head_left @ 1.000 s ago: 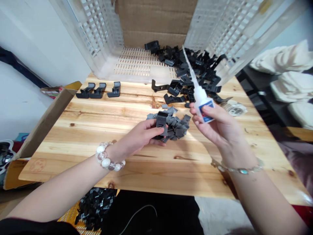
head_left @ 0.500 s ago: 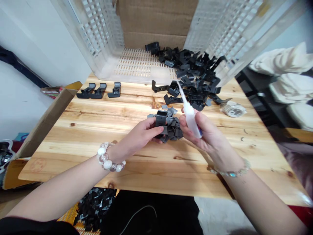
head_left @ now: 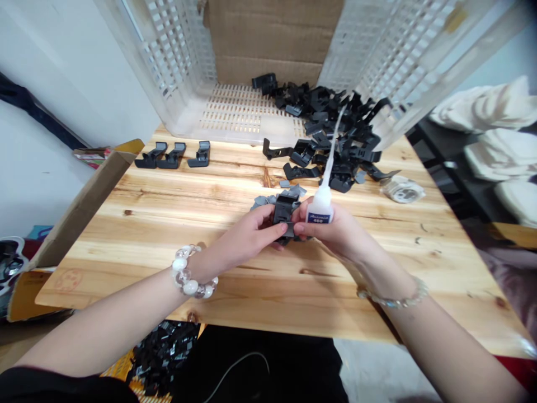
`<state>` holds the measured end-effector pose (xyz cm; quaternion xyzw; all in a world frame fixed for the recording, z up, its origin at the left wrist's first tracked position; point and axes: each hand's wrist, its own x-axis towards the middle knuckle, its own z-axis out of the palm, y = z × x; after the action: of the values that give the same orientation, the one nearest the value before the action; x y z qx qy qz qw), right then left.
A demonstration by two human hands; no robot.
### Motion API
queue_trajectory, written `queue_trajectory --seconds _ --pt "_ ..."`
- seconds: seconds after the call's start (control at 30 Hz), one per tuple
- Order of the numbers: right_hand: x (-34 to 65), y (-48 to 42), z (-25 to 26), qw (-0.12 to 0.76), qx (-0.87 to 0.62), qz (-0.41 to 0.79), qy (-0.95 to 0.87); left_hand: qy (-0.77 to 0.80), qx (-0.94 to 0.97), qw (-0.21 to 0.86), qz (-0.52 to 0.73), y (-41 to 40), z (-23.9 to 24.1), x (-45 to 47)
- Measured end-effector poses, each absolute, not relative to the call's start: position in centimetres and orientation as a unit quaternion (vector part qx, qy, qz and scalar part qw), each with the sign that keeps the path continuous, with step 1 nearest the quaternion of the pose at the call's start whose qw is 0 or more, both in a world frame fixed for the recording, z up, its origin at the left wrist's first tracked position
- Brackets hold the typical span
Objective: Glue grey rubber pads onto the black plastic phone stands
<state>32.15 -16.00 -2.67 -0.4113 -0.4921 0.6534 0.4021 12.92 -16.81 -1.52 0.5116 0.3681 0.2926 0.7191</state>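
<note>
Black clip (head_left: 283,208): stands mid-tabletop, between near and far edges, among the grey pads (head_left: 260,201)
Left hand (head_left: 247,229): pinches the clip, thumb over its lower front by a grey piece
Right hand (head_left: 335,229): wraps the white bottle (head_left: 322,202), thumb and fingertips narrowed at the clip's right side; contact there cannot be told for sure
Blue label (head_left: 319,218): pale script starting with A, the rest blurred, above a number too soft to read surely
Since half a second ago: the bottle has swung from a leftward lean to pointing up and slightly right, its label now facing the camera; the right hand has closed in on the left
Three clips (head_left: 172,157): lined up by the tabletop's far left corner, unmoved
Heaped clips (head_left: 325,112): spill from the basket (head_left: 239,136) over the far edge
Clear roll (head_left: 403,190): near the far right corner
Round red stamp (head_left: 68,280): faint, unreadable, by the near left corner
</note>
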Motion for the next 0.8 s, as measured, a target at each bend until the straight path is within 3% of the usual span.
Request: queue_trajectory --seconds 0.3,0.57,0.8 --pt "32.2 -16.3 -1.9 0.348 -0.483 0.609 -0.524 0.355 0.481 0.735 0.319 -16.8 -2.1 13.0" --pt "32.2 -16.3 -1.4 0.484 -0.472 0.498 -0.543 0.362 0.449 0.769 0.277 -17.0 -1.9 13.0" --pt "32.2 -16.4 -1.9 0.478 -0.479 0.431 -0.597 0.352 0.432 0.794 0.244 -17.2 -1.9 13.0"
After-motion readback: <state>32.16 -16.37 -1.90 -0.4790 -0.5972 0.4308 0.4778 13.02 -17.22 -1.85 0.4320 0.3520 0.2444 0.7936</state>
